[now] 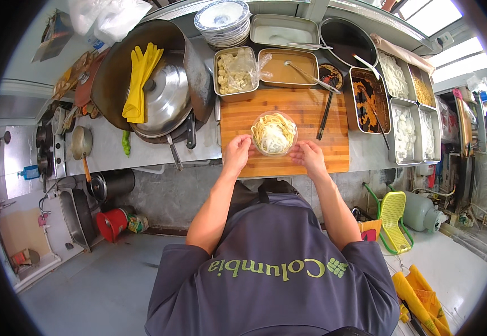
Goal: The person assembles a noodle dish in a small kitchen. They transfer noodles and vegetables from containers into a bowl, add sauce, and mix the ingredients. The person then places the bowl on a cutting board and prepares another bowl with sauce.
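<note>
A clear round bowl of yellow noodles topped with white strips is at the middle of the wooden cutting board. My left hand is at its left rim and my right hand at its right rim, both with fingertips on the bowl. Dark chopsticks lie on the board to the right. Behind the board stand a metal tray of pale cubes partly under plastic film and a tray of brown liquid with a spoon. A tray of dark red sauce is to the right.
Left of the board are a lidded metal pan with yellow rubber gloves, a black-handled knife and a green pepper. Stacked plates and a dark pot stand at the back. Trays of white strips line the right side.
</note>
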`<action>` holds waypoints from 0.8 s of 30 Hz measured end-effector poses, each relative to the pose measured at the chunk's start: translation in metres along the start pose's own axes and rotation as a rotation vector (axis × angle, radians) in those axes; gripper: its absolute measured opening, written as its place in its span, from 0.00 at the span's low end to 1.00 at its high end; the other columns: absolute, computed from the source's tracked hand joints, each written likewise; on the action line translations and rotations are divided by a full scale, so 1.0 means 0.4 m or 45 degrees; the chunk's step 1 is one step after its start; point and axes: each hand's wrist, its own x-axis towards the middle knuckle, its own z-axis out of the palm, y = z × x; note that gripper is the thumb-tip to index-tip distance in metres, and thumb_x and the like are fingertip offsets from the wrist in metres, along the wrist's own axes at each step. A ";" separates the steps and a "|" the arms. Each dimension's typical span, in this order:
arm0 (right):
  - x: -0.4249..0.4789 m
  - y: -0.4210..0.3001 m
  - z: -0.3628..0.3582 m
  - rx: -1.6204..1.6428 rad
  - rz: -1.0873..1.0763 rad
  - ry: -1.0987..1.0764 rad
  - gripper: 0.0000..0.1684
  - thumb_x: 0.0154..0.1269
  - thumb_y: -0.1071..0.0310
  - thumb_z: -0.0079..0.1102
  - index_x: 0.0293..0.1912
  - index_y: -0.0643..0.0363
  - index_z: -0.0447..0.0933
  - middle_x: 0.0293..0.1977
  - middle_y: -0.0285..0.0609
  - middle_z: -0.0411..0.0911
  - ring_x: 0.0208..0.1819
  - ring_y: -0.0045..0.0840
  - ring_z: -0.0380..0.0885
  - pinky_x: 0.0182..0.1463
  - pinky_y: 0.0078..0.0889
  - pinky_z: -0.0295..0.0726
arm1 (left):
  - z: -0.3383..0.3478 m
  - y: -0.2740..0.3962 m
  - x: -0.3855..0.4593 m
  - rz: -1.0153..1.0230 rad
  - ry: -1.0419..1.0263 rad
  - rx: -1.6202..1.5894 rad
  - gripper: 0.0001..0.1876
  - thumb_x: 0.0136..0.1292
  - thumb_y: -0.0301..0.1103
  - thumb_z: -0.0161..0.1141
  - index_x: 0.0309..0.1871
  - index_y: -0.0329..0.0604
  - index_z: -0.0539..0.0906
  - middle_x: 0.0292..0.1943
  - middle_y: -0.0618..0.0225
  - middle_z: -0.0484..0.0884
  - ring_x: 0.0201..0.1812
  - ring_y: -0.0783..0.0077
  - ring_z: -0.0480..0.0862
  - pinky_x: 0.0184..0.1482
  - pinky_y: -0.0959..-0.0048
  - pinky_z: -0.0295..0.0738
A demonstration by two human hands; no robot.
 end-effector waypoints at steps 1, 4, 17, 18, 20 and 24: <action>0.002 0.001 -0.003 -0.014 -0.001 -0.007 0.11 0.75 0.63 0.52 0.45 0.62 0.75 0.35 0.40 0.81 0.34 0.25 0.83 0.37 0.26 0.83 | -0.004 -0.006 0.003 0.014 0.016 0.034 0.14 0.75 0.33 0.55 0.55 0.32 0.79 0.44 0.62 0.85 0.42 0.71 0.86 0.42 0.74 0.82; 0.013 -0.020 -0.025 -0.072 -0.058 0.007 0.11 0.75 0.63 0.53 0.45 0.62 0.76 0.36 0.40 0.82 0.34 0.24 0.83 0.38 0.25 0.82 | -0.027 -0.019 0.003 0.090 0.071 0.112 0.14 0.75 0.34 0.54 0.56 0.33 0.79 0.43 0.62 0.85 0.42 0.71 0.85 0.43 0.73 0.81; 0.060 -0.055 -0.026 -0.243 -0.103 -0.026 0.12 0.76 0.63 0.55 0.47 0.63 0.75 0.38 0.42 0.82 0.35 0.22 0.83 0.38 0.25 0.83 | -0.044 -0.044 -0.051 -0.188 -0.047 -0.102 0.15 0.75 0.37 0.57 0.55 0.35 0.79 0.44 0.62 0.84 0.40 0.71 0.85 0.39 0.72 0.83; 0.044 -0.041 -0.007 -0.186 -0.029 -0.052 0.12 0.76 0.63 0.55 0.47 0.62 0.75 0.38 0.42 0.82 0.34 0.22 0.83 0.38 0.25 0.84 | -0.019 -0.026 -0.052 -0.193 -0.067 -0.147 0.15 0.75 0.38 0.58 0.55 0.35 0.79 0.44 0.62 0.83 0.41 0.71 0.85 0.39 0.72 0.83; 0.028 -0.030 0.011 -0.115 -0.046 -0.078 0.11 0.75 0.62 0.56 0.46 0.61 0.75 0.37 0.41 0.82 0.34 0.22 0.83 0.39 0.26 0.84 | -0.001 -0.017 -0.039 -0.170 -0.100 -0.168 0.14 0.74 0.39 0.59 0.51 0.36 0.78 0.43 0.64 0.83 0.42 0.70 0.85 0.42 0.71 0.84; 0.048 -0.005 -0.003 0.039 0.011 -0.105 0.11 0.75 0.60 0.58 0.43 0.58 0.74 0.36 0.38 0.82 0.34 0.22 0.83 0.39 0.27 0.85 | 0.035 -0.001 -0.013 -0.198 -0.194 -0.277 0.10 0.74 0.38 0.58 0.46 0.41 0.76 0.48 0.64 0.81 0.52 0.63 0.84 0.56 0.59 0.82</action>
